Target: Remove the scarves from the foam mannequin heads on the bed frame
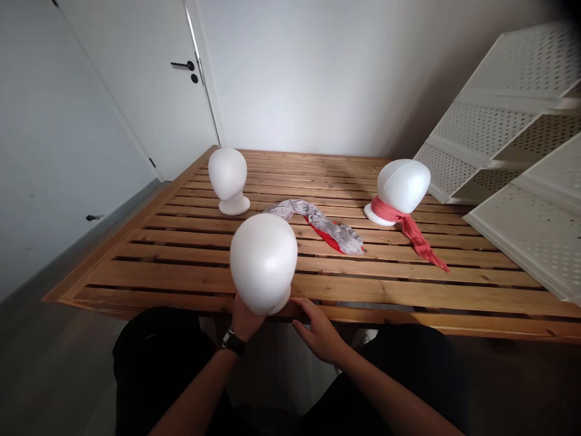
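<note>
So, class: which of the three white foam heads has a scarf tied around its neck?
The far-right foam head, wearing a red scarf; the other two are bare.

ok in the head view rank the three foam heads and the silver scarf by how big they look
1. Near foam head, held at its base by the left hand: looks largest, though it is closest to the camera.
2. Silver scarf: longest, but thin.
3. Scarfed foam head and bare far foam head: look alike, no ranking.

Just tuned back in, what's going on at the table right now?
A person holds the nearest foam head at the near table edge: left hand under its base, right hand beside it. A grey and red scarf lies mid-table. The right foam head wears a red scarf; the far-left one is bare.
</note>
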Demonstrator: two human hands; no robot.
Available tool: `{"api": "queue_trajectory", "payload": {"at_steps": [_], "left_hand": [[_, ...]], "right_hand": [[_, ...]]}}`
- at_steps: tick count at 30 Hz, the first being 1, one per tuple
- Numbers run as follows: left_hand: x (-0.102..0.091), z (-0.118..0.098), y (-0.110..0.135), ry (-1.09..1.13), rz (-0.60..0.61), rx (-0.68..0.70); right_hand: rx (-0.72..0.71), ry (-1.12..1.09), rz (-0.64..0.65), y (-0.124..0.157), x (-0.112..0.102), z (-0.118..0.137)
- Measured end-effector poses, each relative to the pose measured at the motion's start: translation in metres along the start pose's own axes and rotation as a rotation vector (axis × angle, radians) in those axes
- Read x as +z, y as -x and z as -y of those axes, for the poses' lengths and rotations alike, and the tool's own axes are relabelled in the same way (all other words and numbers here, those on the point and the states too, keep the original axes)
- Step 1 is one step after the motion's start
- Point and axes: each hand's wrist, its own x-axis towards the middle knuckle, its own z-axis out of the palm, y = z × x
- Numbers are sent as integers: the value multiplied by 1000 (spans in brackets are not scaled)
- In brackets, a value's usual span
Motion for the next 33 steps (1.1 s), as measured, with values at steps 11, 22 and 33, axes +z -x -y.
{"api": "queue_trajectory", "payload": {"at_steps": [11, 22, 33], "left_hand": [[-141, 18, -201, 49, -258, -187], [-127, 50, -238, 31, -211, -232], [-128, 51, -245, -55, -155, -240]], "right_hand": [[38, 93, -73, -3, -5, -7], [61, 180, -62, -6, -3, -6], [66, 279, -54, -3, -3, -1]]}}
